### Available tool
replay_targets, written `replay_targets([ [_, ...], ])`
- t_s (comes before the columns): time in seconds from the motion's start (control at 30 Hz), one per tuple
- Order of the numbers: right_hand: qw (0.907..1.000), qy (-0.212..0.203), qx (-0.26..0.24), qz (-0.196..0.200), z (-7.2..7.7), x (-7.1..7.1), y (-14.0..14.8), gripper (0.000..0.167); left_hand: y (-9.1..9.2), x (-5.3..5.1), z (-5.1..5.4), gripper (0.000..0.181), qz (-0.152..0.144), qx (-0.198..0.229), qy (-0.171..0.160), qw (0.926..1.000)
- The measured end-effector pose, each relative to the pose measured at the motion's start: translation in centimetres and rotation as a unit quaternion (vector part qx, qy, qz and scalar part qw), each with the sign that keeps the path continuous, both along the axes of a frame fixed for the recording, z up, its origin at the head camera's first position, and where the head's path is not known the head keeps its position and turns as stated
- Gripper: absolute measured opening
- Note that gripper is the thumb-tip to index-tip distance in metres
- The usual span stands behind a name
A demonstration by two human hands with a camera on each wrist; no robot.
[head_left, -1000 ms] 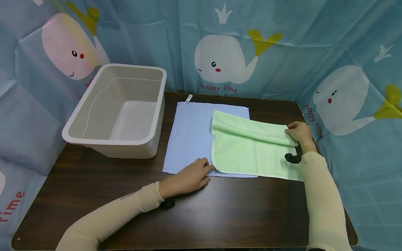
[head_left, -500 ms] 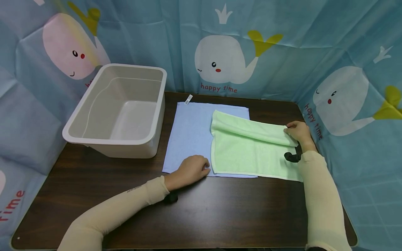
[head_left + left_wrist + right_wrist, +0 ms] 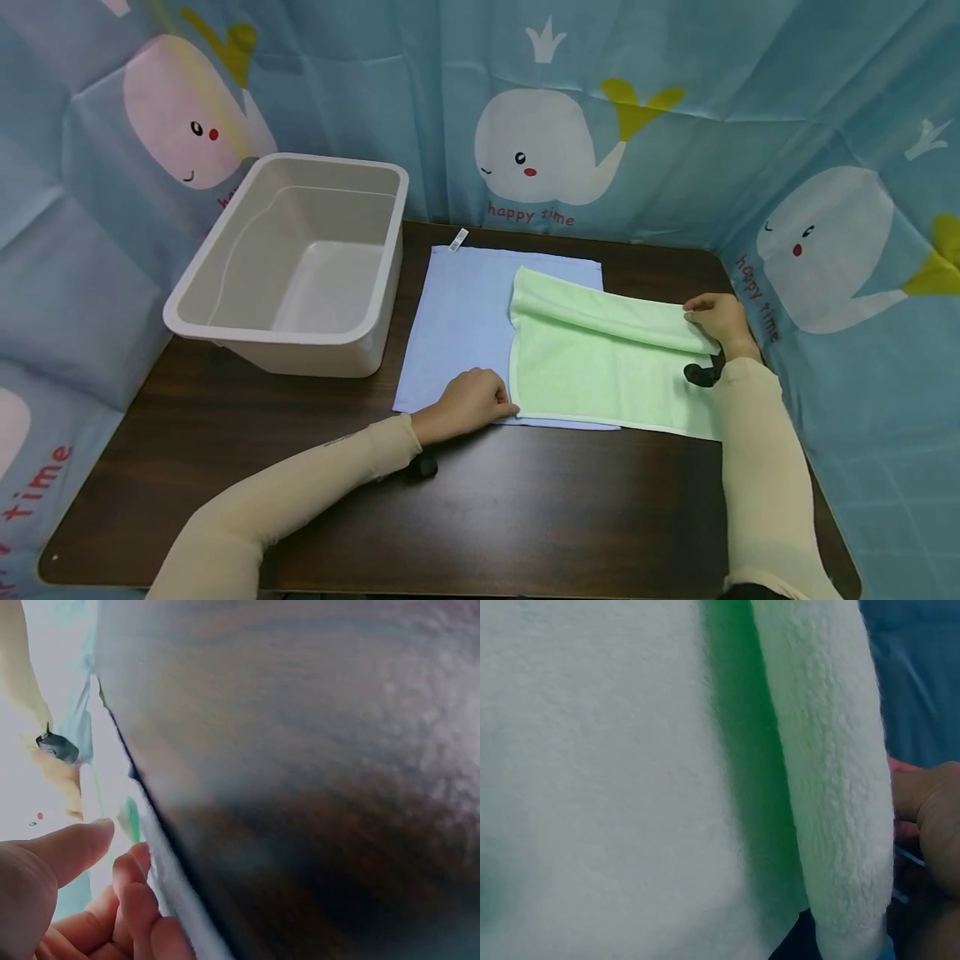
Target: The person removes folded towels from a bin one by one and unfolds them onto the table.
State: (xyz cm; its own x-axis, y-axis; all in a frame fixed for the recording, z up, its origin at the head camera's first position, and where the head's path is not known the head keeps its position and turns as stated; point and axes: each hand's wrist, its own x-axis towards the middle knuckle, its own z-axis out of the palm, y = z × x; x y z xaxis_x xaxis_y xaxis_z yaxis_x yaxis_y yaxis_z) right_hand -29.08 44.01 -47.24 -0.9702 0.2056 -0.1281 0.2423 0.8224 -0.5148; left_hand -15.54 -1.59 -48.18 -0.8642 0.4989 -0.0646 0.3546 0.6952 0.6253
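Note:
A light green towel [image 3: 600, 375] lies partly over a light blue towel [image 3: 457, 325], its far edge turned over in a raised fold. My right hand [image 3: 718, 319] pinches the far right corner of that fold. In the right wrist view the rounded fold [image 3: 832, 780] hides most of the fingertips. At the green towel's near left corner is my left hand [image 3: 471, 400], above the blue towel. In the left wrist view its thumb [image 3: 82, 846] and curled fingers stand close beside the towel edge with a narrow gap; glare hides whether they pinch it.
A deep grey-white tub [image 3: 273, 337] stands on the left of the dark wooden table [image 3: 480, 517]. A small white tag [image 3: 458, 240] is at the blue towel's far edge. Blue whale-print curtain [image 3: 660, 175] encloses the back and sides.
My left hand drew back from the green towel's near left corner, then came back to touch it. My right hand has kept its hold on the fold. The head view has shifted slightly.

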Motion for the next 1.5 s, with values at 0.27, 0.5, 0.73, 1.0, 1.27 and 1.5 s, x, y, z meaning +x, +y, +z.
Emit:
replay_targets([
  [0.27,0.9987,-0.034,-0.038,0.003,-0.6,-0.3,1.6,0.034,1.1,-0.1,-0.9,0.021,0.036,0.03,-0.013,0.9988],
  [0.5,0.9984,-0.034,-0.044,0.001,-0.4,-0.5,1.2,0.033,1.2,-0.1,-1.1,0.02,0.065,0.108,-0.071,0.9895],
  [0.73,0.9986,-0.032,-0.043,0.005,-0.1,-0.4,0.9,0.033,1.1,-0.1,-0.7,0.035,0.032,0.07,-0.082,0.9937],
  [1.0,0.9984,-0.022,-0.052,-0.007,-0.3,-0.3,1.1,0.031,1.2,0.0,-0.7,0.024,0.036,0.045,-0.045,0.9973],
  [1.27,0.9986,-0.037,-0.039,-0.001,-0.4,-0.5,1.1,0.032,1.5,0.9,0.4,0.024,0.038,0.194,-0.112,0.9739],
  [1.5,0.9988,-0.039,-0.024,0.014,-0.3,-1.0,0.9,0.029,1.7,2.9,3.2,0.029,-0.002,0.346,-0.26,0.9013],
])
